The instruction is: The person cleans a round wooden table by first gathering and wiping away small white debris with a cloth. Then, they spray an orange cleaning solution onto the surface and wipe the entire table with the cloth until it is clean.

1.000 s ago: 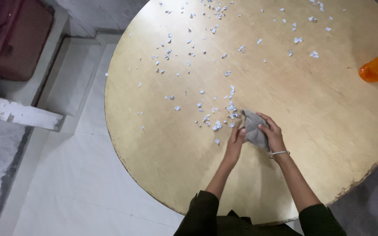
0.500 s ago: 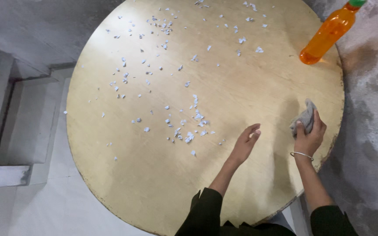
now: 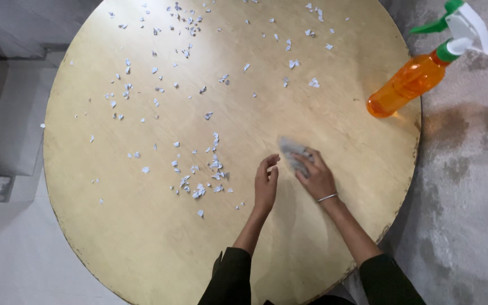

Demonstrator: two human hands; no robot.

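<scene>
My right hand (image 3: 315,178) presses a crumpled grey cloth (image 3: 291,151) flat on a round wooden table (image 3: 142,237), right of centre. It wears a thin bracelet at the wrist. My left hand (image 3: 266,183) rests edge-down on the tabletop just left of the cloth, fingers together and slightly curled, holding nothing. Several small white paper scraps (image 3: 199,189) lie in a loose pile left of my left hand, and more scraps (image 3: 159,73) are strewn over the far half of the table.
An orange spray bottle (image 3: 408,85) with a green and white trigger head stands at the table's right edge. Grey concrete floor (image 3: 470,186) lies to the right, pale tiles (image 3: 7,254) and a step to the left.
My right hand has swept the cloth from the table's right edge back leftward toward the centre. My left hand has drawn closer to the cloth. The view shifted, bringing the bottle's trigger head into sight.
</scene>
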